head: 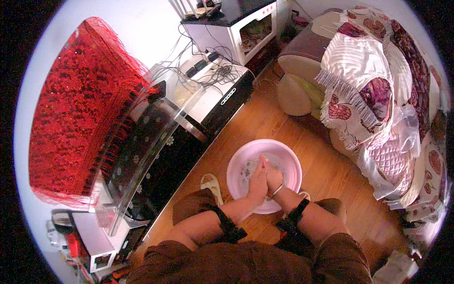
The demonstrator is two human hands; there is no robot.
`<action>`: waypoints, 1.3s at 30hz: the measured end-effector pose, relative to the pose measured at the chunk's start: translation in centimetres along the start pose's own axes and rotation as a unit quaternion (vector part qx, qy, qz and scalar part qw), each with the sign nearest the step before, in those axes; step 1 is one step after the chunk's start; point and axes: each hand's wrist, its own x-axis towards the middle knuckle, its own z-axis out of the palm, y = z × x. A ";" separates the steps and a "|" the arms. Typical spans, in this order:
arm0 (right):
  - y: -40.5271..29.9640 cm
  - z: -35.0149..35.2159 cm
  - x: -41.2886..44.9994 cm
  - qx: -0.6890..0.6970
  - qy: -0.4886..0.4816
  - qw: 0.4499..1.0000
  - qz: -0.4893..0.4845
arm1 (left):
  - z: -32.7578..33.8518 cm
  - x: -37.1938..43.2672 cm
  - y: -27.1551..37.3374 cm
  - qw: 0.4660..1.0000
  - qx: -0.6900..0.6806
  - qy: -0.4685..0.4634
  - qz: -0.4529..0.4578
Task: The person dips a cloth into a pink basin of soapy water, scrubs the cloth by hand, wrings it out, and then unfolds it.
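Observation:
A pink plastic basin [295,159] stands on the wooden floor between my feet. Water with suds [247,165] lies in it, bubbles showing mostly on the left side. My left hand [258,180] and my right hand [273,175] are over the basin's middle, pressed against each other with fingers pointing away from me. Whether anything small lies between the palms is hidden. A bracelet [278,189] circles my right wrist, and black straps [227,225] are around both forearms.
At left, a black-and-white TV stand [227,96] carries tangled cables [223,72] and a television partly under a red fringed cloth [81,106]. To the right is a sofa [298,88] heaped with fabric covers [358,53] and a clear plastic bag [408,131]. A light slipper [211,186] is beside the basin.

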 end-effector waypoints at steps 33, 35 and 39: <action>-2.9 -3.7 2.1 0.316 -0.053 0.945 0.068 | -2.4 3.8 1.8 0.985 0.113 -0.083 0.100; -5.7 -3.8 1.1 0.480 -0.083 0.864 0.126 | -3.2 4.8 1.1 0.975 0.167 -0.035 0.143; -2.2 -5.9 3.0 0.406 -0.097 0.906 0.068 | -3.0 4.3 4.0 0.982 0.139 -0.088 0.091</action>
